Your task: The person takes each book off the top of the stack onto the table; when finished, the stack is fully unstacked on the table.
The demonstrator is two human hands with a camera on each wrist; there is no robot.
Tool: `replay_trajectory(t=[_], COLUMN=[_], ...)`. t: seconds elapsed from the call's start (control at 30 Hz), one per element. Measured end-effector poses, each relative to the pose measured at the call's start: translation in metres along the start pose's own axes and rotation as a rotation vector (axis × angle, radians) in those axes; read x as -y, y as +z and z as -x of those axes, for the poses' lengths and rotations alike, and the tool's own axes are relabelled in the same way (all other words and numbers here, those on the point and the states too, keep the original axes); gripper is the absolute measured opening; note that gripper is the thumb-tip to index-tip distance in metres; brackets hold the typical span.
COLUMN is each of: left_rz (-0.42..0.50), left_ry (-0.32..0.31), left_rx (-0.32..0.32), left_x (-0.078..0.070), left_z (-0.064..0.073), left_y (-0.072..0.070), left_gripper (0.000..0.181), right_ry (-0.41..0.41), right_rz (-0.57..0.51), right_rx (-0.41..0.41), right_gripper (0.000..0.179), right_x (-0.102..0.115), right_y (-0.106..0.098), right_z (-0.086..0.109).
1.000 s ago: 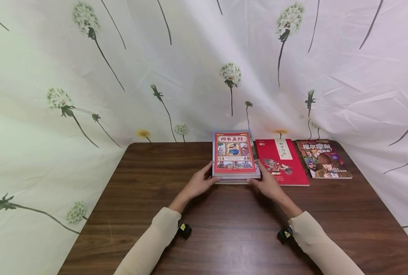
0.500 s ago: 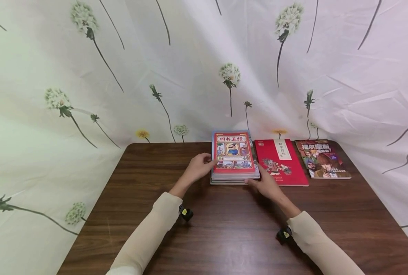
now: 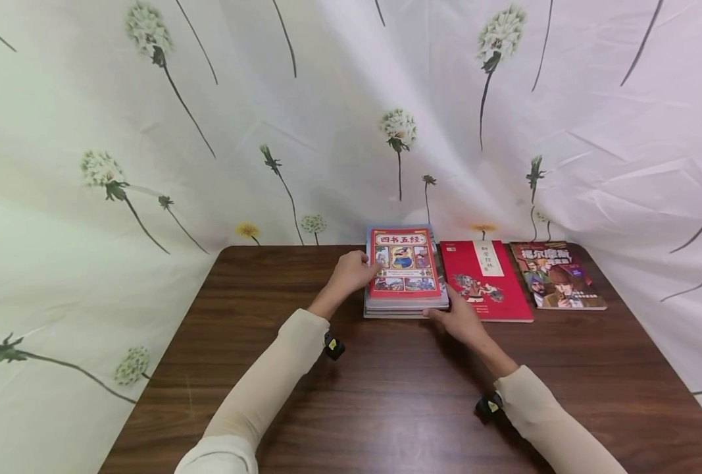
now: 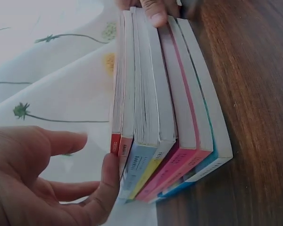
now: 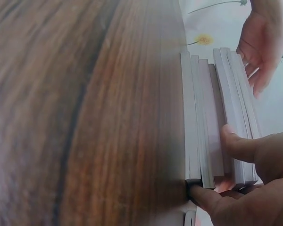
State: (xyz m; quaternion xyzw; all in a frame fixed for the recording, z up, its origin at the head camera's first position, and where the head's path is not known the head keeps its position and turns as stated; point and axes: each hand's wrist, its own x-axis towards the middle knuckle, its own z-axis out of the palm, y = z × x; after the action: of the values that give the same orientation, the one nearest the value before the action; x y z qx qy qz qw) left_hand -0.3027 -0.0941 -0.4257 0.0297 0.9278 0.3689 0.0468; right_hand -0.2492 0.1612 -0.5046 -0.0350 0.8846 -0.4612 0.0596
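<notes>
A stack of several books (image 3: pixel 404 305) lies near the table's back edge; on top is a red-covered book (image 3: pixel 401 288) with cartoon panels. My left hand (image 3: pixel 351 271) is at the stack's left side. In the left wrist view, one fingertip of the left hand (image 4: pixel 47 183) touches the spines of the upper books, while the thumb is apart from them. My right hand (image 3: pixel 462 322) holds the stack's near right corner, thumb against the front page edges. The right wrist view shows the right hand (image 5: pixel 254 179) with its fingers around that corner; some fingertips are hidden.
Right of the stack lies a flat red book (image 3: pixel 504 306) with a white title strip. Farther right is a dark comic-style book (image 3: pixel 564 289). The wooden table (image 3: pixel 256 296) meets a white flowered cloth (image 3: pixel 327 164) at the back.
My left hand has lifted off the stack's lower left corner and moved up along its left side to the upper books. The right hand and the stack have stayed in place.
</notes>
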Motion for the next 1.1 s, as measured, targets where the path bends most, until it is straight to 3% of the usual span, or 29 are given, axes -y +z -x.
replay_trajectory(t=[0.2, 0.4, 0.73, 0.97, 1.1], left_rz=[-0.030, -0.006, 0.028, 0.070, 0.159], left_ry=[-0.050, -0.071, -0.105, -0.089, -0.062], left_rx=[0.002, -0.036, -0.026, -0.024, -0.022], left_x=[-0.0024, -0.0030, -0.0002, 0.0015, 0.0010], left_z=[-0.0010, -0.0017, -0.0048, -0.0067, -0.0035], left_y=[0.0058, 0.0074, 0.0097, 0.0087, 0.0063], left_gripper=[0.041, 0.041, 0.037, 0.039, 0.045], right_ry=[0.013, 0.006, 0.006, -0.013, -0.013], right_rz=[-0.011, -0.005, 0.005, -0.007, 0.003], right_rx=[-0.002, -0.015, -0.001, 0.011, 0.004], right_gripper=[0.084, 0.083, 0.085, 0.087, 0.087], right_x=[0.0018, 0.0029, 0.0027, 0.0031, 0.0030], right_y=[0.0014, 0.0009, 0.0015, -0.0012, -0.0029], right_z=[0.0010, 0.0009, 0.0000, -0.0002, 0.0000])
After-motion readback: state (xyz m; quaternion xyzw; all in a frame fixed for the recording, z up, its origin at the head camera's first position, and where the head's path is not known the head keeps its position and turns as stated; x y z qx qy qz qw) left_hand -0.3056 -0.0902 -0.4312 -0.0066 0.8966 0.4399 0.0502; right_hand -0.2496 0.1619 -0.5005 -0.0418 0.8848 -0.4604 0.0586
